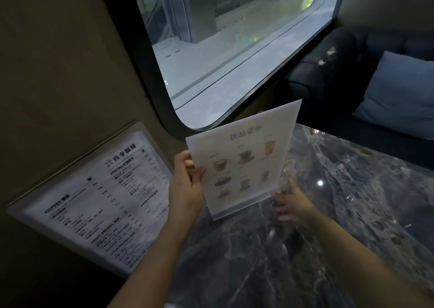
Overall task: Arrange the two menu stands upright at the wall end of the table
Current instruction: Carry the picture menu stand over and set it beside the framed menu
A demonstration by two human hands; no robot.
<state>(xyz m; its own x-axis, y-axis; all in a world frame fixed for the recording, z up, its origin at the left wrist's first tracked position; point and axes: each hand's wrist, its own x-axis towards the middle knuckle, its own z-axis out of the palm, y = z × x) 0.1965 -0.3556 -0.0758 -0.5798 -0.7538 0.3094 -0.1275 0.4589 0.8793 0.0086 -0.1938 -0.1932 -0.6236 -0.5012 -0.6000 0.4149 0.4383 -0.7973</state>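
A white drinks menu stand [244, 157] with cup pictures stands upright on the dark marble table [340, 213], near the wall under the window. My left hand [187, 183] pinches its left edge. My right hand [290, 202] holds its clear base at the lower right corner. A second, larger menu stand [94, 199] with black text on white stands upright against the wall at the left, touched by neither hand.
A large window [223, 49] with a dark frame rises behind the table. A dark sofa [328, 68] with a blue cushion [397, 96] sits at the right beyond the table edge. The beige wall [58, 61] closes the left side.
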